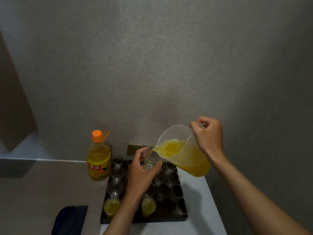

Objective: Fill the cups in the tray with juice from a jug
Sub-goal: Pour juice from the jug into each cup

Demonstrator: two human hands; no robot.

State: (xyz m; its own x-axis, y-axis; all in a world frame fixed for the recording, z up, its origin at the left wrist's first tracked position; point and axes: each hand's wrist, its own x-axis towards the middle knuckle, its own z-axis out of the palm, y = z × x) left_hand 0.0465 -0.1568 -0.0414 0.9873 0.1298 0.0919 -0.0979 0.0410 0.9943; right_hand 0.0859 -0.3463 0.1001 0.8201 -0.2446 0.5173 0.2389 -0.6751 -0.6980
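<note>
Two forearms are reaching in from the near edge toward a dark tray of clear cups. Left hand is holding one clear cup lifted above the tray, fingers and thumb curled around its wall. Right hand is gripping the handle of a transparent jug, fingers wrapped closed, and is tilting the spout onto the cup's rim while orange juice is running to the lip. Two filled cups are standing in the near row; the remaining cups appear empty. An orange-capped juice bottle is standing just beside the tray's far left corner. Likely risks: too steep a tilt could send juice surging past the narrow rim onto the tray, and the thin cup may buckle under a tight grip.
</note>
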